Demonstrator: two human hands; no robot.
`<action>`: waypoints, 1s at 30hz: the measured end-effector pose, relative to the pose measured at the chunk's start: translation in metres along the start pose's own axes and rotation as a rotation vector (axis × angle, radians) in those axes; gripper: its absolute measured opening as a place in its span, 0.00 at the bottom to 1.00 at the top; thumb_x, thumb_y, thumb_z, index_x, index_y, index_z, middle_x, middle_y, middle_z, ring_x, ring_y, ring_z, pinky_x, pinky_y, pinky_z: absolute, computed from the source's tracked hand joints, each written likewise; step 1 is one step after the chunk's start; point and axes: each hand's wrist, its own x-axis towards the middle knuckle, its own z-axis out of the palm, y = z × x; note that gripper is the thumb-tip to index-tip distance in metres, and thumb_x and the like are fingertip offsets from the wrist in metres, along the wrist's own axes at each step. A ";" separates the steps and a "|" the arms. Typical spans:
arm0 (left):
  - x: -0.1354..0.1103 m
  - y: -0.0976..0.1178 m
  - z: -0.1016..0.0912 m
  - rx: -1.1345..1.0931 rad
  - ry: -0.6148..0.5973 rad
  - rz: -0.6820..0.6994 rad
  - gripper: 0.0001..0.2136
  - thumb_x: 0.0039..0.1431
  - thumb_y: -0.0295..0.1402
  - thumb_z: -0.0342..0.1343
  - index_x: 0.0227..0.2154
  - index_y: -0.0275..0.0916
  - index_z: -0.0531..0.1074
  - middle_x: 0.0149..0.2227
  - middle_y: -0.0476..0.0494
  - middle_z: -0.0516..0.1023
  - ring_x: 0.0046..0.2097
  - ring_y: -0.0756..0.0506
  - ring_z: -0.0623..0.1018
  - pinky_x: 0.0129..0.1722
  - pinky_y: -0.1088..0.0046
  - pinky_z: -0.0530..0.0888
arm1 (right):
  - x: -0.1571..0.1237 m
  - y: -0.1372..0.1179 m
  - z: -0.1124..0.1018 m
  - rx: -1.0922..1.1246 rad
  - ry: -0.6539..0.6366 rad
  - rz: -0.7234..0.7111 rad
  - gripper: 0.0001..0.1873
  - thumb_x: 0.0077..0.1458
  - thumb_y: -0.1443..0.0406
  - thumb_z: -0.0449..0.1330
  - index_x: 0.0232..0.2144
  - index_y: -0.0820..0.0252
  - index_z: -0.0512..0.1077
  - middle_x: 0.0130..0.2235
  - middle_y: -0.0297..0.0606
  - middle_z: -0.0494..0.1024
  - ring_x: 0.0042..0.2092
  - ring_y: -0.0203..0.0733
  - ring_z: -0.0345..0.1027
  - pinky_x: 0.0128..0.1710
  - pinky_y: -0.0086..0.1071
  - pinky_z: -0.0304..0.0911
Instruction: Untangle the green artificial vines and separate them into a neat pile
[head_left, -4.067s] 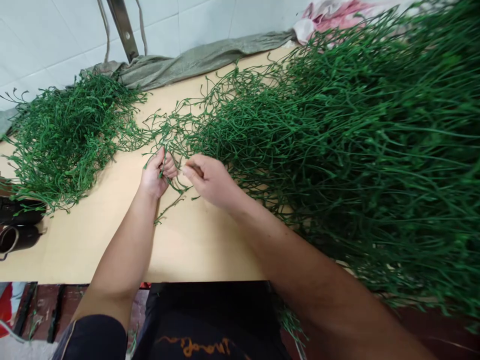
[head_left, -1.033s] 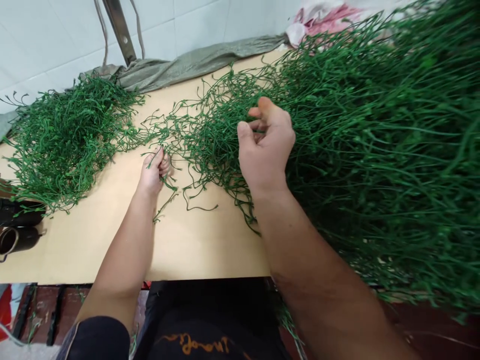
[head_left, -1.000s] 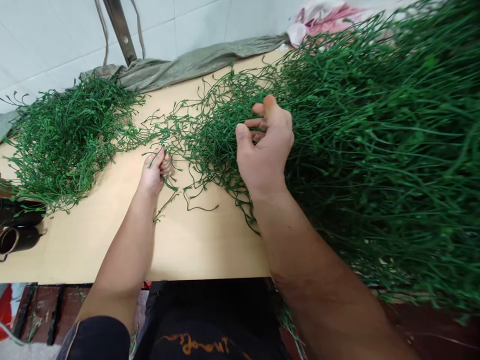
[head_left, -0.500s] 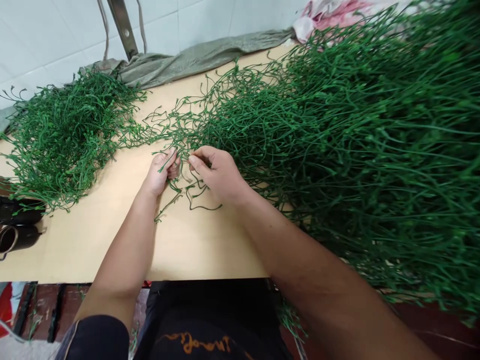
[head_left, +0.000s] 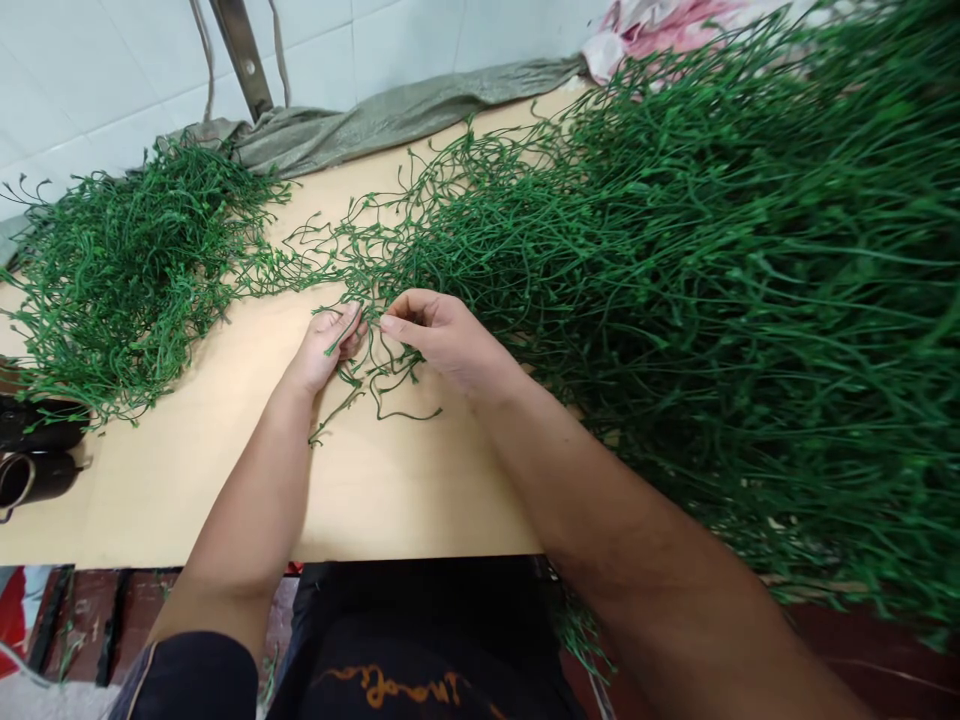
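My left hand (head_left: 324, 347) is closed around a small bunch of thin green plastic stems (head_left: 339, 395) whose ends trail toward me over the tan tabletop (head_left: 225, 470). My right hand (head_left: 444, 338) sits just beside it, thumb and fingers pinched on a thin green stem (head_left: 397, 385) that loops down onto the table. Both hands meet at the near-left edge of a very large heap of green stems (head_left: 712, 280) that fills the right half of the view.
A smaller pile of green stems (head_left: 120, 270) lies at the far left. Grey-green cloth (head_left: 390, 105) runs along the white tiled wall with a metal bar (head_left: 240, 50). Pink-and-white fabric (head_left: 652, 25) is at the back right. Dark cups (head_left: 34, 455) stand at the left edge.
A second ago my right hand was raised over the big heap, picking at stems; it has come back down and left to meet my left hand. The left hand has barely moved.
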 end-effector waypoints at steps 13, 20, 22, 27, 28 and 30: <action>0.003 -0.005 0.009 0.137 0.116 0.144 0.20 0.49 0.40 0.57 0.12 0.35 0.56 0.13 0.55 0.53 0.18 0.57 0.53 0.17 0.78 0.51 | -0.006 -0.013 -0.017 -0.245 -0.312 -0.105 0.08 0.47 0.68 0.53 0.19 0.60 0.59 0.22 0.29 0.56 0.26 0.30 0.50 0.28 0.28 0.50; 0.011 -0.010 0.011 0.218 0.223 0.202 0.19 0.53 0.35 0.55 0.12 0.35 0.57 0.13 0.55 0.53 0.18 0.57 0.54 0.20 0.78 0.53 | -0.011 -0.018 -0.017 -0.178 -0.372 -0.101 0.07 0.47 0.68 0.54 0.20 0.61 0.59 0.22 0.28 0.56 0.26 0.30 0.49 0.28 0.28 0.49; 0.013 -0.012 0.011 0.277 0.257 0.255 0.19 0.53 0.34 0.54 0.12 0.35 0.57 0.14 0.55 0.53 0.19 0.56 0.54 0.22 0.77 0.54 | -0.011 -0.018 -0.016 -0.175 -0.408 -0.115 0.08 0.47 0.68 0.54 0.20 0.60 0.59 0.22 0.28 0.56 0.26 0.30 0.49 0.27 0.28 0.49; 0.014 -0.013 0.014 0.387 0.325 0.314 0.18 0.52 0.35 0.55 0.13 0.36 0.58 0.15 0.54 0.56 0.21 0.55 0.57 0.24 0.77 0.55 | -0.011 -0.018 -0.015 -0.156 -0.439 -0.147 0.12 0.49 0.65 0.55 0.19 0.60 0.58 0.22 0.28 0.55 0.26 0.30 0.48 0.26 0.28 0.49; 0.014 -0.012 0.013 0.388 0.337 0.318 0.18 0.52 0.35 0.55 0.13 0.36 0.58 0.15 0.54 0.56 0.21 0.55 0.57 0.24 0.77 0.55 | -0.012 -0.021 -0.016 -0.138 -0.450 -0.153 0.13 0.50 0.62 0.55 0.19 0.60 0.58 0.21 0.28 0.54 0.25 0.30 0.47 0.26 0.28 0.48; 0.016 -0.010 0.010 0.361 0.399 0.316 0.19 0.53 0.38 0.54 0.13 0.36 0.58 0.14 0.54 0.55 0.20 0.55 0.57 0.23 0.77 0.55 | -0.018 -0.030 -0.018 -0.074 -0.548 -0.202 0.16 0.51 0.57 0.56 0.19 0.59 0.59 0.21 0.29 0.56 0.25 0.30 0.49 0.26 0.28 0.50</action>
